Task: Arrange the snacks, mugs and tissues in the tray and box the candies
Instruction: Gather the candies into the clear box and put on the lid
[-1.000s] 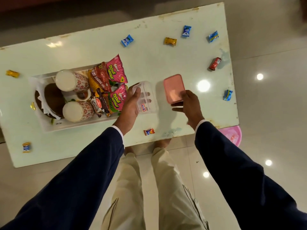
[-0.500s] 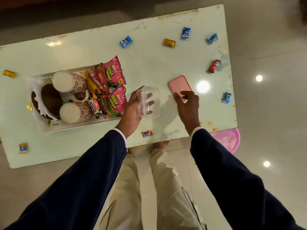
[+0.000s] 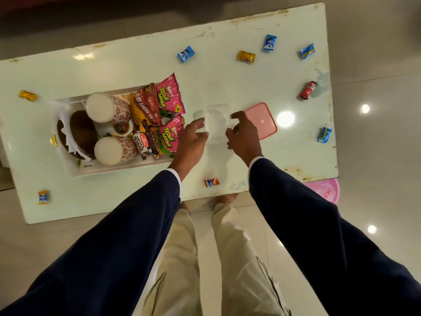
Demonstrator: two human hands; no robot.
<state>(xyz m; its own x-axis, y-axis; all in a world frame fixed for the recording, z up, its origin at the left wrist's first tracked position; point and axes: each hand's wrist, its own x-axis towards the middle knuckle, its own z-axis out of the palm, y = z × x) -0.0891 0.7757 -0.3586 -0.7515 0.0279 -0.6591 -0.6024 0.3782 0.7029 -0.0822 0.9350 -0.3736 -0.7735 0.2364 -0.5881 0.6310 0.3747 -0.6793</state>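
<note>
A clear plastic box (image 3: 216, 120) stands upright on the pale green table (image 3: 227, 83), just right of the white tray (image 3: 114, 171). My left hand (image 3: 190, 142) pinches the box's left wall, and my right hand (image 3: 245, 136) curls its fingers on the right wall. The pink lid (image 3: 263, 120) lies flat beside the box, partly under my right hand. Several wrapped candies lie scattered: a blue one (image 3: 185, 54), a gold one (image 3: 246, 56), a red one (image 3: 308, 90), a red-orange one (image 3: 211, 182) near the front edge. The tray holds two mugs (image 3: 107, 108), snack packets (image 3: 168, 96) and tissues (image 3: 66, 115).
More candies lie at the table's left end: a gold one (image 3: 27, 95) and a blue-orange one (image 3: 43, 197). Others sit near the right edge, such as a blue one (image 3: 324, 134). A pink basin (image 3: 327, 190) stands on the floor under the table's right corner.
My left hand turned the clear box upright and set it on the table. My right hand put the pink lid down and moved left onto the box.
</note>
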